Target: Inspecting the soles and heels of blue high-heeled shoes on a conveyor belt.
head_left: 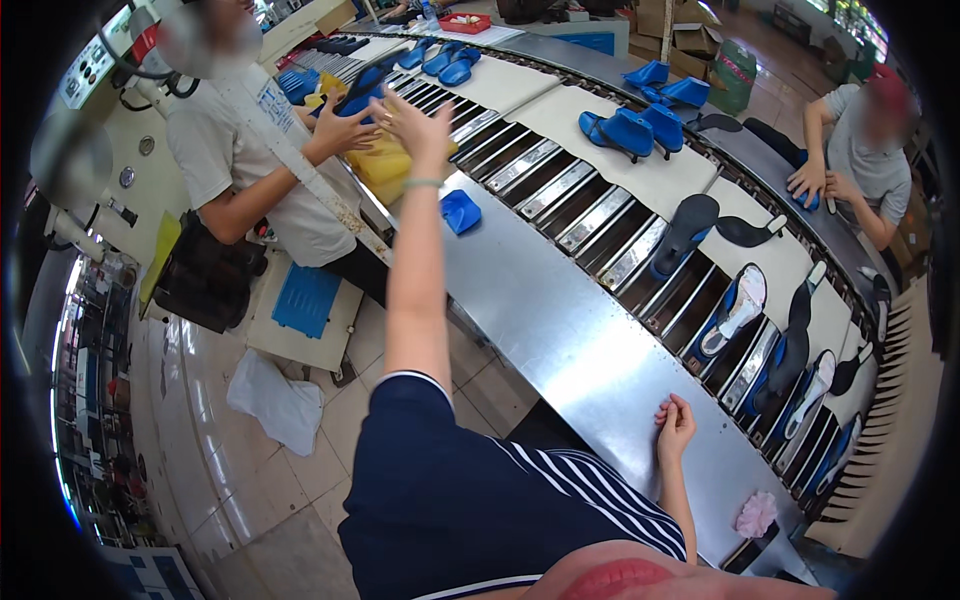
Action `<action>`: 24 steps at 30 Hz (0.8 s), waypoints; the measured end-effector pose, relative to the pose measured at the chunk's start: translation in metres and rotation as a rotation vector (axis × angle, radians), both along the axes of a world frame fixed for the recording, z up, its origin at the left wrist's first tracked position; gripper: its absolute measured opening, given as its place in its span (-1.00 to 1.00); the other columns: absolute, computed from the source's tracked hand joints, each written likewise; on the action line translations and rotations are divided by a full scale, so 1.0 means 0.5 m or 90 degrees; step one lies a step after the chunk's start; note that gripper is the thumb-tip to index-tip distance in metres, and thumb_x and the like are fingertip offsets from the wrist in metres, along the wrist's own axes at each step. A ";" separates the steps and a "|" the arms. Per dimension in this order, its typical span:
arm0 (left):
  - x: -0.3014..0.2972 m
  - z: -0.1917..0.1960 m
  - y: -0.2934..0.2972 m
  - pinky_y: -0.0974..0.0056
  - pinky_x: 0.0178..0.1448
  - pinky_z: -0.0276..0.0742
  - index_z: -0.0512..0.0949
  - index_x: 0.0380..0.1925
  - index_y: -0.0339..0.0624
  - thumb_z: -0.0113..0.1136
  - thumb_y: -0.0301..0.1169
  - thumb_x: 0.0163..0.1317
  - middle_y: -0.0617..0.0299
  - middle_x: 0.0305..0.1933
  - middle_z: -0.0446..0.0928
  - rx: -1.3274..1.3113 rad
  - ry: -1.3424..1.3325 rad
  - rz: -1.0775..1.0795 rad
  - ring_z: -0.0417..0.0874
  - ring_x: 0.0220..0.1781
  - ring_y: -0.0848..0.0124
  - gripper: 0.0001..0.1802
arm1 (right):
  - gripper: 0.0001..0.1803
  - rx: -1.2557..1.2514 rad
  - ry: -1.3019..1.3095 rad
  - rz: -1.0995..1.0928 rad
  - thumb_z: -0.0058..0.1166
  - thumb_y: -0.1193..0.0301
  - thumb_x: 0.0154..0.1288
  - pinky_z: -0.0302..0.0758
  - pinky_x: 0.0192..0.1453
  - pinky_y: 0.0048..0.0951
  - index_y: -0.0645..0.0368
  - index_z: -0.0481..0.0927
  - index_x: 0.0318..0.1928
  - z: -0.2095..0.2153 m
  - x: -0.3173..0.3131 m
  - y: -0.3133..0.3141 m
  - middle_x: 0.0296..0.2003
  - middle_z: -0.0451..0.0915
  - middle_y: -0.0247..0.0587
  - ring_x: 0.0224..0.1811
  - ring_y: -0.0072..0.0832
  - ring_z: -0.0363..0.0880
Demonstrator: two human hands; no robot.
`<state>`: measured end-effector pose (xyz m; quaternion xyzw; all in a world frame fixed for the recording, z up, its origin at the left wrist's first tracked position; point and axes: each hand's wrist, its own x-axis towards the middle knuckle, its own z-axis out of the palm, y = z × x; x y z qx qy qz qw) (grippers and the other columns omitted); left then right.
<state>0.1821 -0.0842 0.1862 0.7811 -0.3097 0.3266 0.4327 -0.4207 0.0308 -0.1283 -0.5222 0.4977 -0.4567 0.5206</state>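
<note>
My left arm stretches forward, and my left hand [415,125] is open with fingers spread, nothing seen in it. It is close to a co-worker's hands [345,135], by a dark blue shoe [362,92] and a yellow wrapping [382,168]. A small blue shoe-shaped piece [461,212] lies on the metal ledge [560,345] below my left wrist. My right hand [677,425] rests over the ledge's near part, its fingers loosely half-curled and holding nothing visible. Across from it, a dark shoe sole [686,232] and an upturned shoe [738,308] lie on the slatted conveyor.
Blue high-heeled shoes [632,132] stand on beige sheets over the conveyor [580,215]. Another worker [860,150] handles something blue on the far side. A pink scrunchie-like item [756,514] lies on the ledge. A white upright post [300,150] stands at the left.
</note>
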 end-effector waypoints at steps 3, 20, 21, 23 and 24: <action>0.125 0.043 -0.017 -0.20 0.59 -0.15 -0.07 0.48 -0.32 0.54 0.01 -0.06 -0.47 0.51 -0.12 0.141 -0.003 0.103 -0.09 0.56 -0.30 0.29 | -0.86 -0.060 0.045 -0.072 -0.11 0.60 0.45 0.48 -0.43 -0.63 0.28 0.56 -0.17 0.036 0.035 0.005 -0.22 0.55 -0.20 -0.48 -0.63 0.51; 0.186 0.106 0.033 0.07 0.12 0.52 0.57 0.18 0.07 0.43 -0.25 0.11 0.13 0.13 0.52 0.278 -0.305 -0.098 0.60 0.07 0.05 -0.43 | -0.83 -0.108 0.124 -0.063 -0.17 0.70 0.25 0.47 -0.38 -0.52 0.33 0.52 -0.27 0.073 0.027 0.001 -0.22 0.45 -0.14 -0.47 -0.50 0.47; 0.179 0.114 0.054 0.07 0.12 0.51 0.55 0.22 0.10 0.41 -0.24 0.13 0.13 0.16 0.52 0.253 -0.334 -0.157 0.59 0.09 0.04 -0.41 | -0.83 -0.107 0.123 -0.064 -0.17 0.70 0.25 0.47 -0.38 -0.52 0.33 0.52 -0.27 0.080 0.030 -0.001 -0.22 0.45 -0.14 -0.47 -0.50 0.47; 0.071 0.149 0.086 0.09 0.14 0.50 0.56 0.21 0.04 0.39 -0.23 0.15 0.08 0.23 0.48 0.236 -0.320 -0.199 0.57 0.12 0.02 -0.43 | -0.76 -0.142 0.280 0.010 -0.11 0.66 0.26 0.53 -0.23 -0.44 0.29 0.56 -0.11 0.095 0.034 -0.015 -0.23 0.52 -0.11 -0.36 -0.41 0.55; 0.006 0.176 0.107 0.13 0.15 0.51 0.56 0.20 -0.03 0.40 -0.29 0.16 0.05 0.22 0.50 0.200 -0.424 -0.247 0.59 0.13 0.05 -0.45 | -0.71 -0.132 0.218 0.031 -0.08 0.64 0.27 0.54 -0.13 -0.40 0.26 0.55 -0.01 0.126 0.061 -0.026 -0.18 0.56 -0.10 -0.26 -0.37 0.58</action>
